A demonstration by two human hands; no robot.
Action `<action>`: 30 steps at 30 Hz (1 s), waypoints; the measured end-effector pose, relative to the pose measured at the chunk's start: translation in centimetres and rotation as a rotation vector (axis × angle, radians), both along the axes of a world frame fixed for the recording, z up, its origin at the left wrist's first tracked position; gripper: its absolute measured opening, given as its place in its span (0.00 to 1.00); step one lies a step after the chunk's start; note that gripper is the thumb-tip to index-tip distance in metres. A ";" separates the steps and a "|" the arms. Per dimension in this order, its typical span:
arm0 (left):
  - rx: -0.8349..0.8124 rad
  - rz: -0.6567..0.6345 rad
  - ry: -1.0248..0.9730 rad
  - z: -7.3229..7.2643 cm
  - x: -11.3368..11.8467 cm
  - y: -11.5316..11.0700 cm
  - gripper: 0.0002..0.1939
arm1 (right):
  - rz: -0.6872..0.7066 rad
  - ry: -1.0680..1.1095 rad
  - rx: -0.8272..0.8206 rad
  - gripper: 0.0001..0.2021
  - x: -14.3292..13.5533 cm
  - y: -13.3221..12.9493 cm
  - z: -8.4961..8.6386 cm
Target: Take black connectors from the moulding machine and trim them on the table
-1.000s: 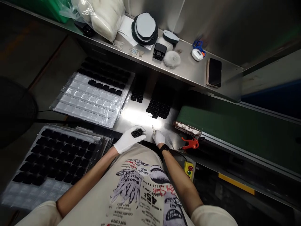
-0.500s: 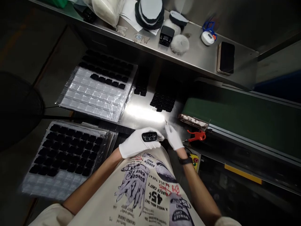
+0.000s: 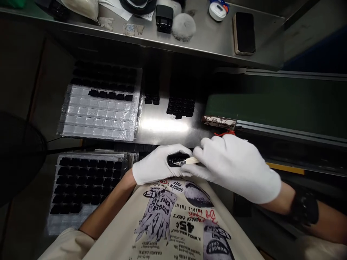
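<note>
My left hand, in a white glove, is closed around a small black plastic part just above my lap. In my right hand, also gloved in white, is a pale-handled knife with a pointed metal blade. The blade tip lies over the open face of the black part. Rows of similar black pieces stand on the steel table beyond my hands.
At the left, a clear tray is partly filled with black pieces, with another filled tray below it. A green conveyor runs right. The shelf above holds a phone and a black box.
My right hand has come up close to the camera, with the knife now at the black part. The left hand keeps its hold. The view has shifted, so the shelf sits higher.
</note>
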State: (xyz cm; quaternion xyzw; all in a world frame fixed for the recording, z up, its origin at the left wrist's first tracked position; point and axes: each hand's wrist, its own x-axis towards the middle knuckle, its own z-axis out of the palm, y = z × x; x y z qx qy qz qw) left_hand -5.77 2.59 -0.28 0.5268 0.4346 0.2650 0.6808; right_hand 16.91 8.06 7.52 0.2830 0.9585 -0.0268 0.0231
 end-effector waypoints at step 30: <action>0.126 -0.195 0.014 0.4 3.7 -3.0 0.08 | -0.056 -0.126 0.081 0.22 2.4 -7.3 1.8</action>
